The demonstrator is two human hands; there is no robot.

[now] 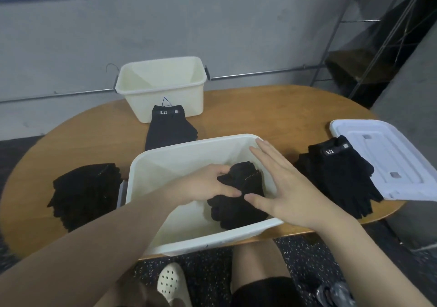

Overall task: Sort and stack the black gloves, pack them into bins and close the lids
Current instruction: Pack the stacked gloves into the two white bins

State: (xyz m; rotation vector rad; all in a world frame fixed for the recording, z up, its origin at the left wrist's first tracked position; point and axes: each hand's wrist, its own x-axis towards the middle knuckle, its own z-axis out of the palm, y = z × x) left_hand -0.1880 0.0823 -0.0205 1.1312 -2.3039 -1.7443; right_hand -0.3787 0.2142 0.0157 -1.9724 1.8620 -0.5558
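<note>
A white bin (151, 165) stands at the table's near edge with a stack of black gloves (238, 202) inside it. My left hand (208, 183) reaches into the bin and grips the left side of that stack, thumb on top. My right hand (283, 186) hovers flat over the bin's right side with straight fingers, its thumb at the gloves. A second stack of black gloves (85, 193) lies left of the bin. A third, labelled 5.11 (169, 127), lies behind it, and another labelled stack (340, 176) lies at the right.
A second cream bin (163, 87) stands at the table's far edge. A white lid (387, 160) lies at the right end of the wooden table (260, 113), partly under the right gloves. My knees and a white shoe (172, 283) show below the table edge.
</note>
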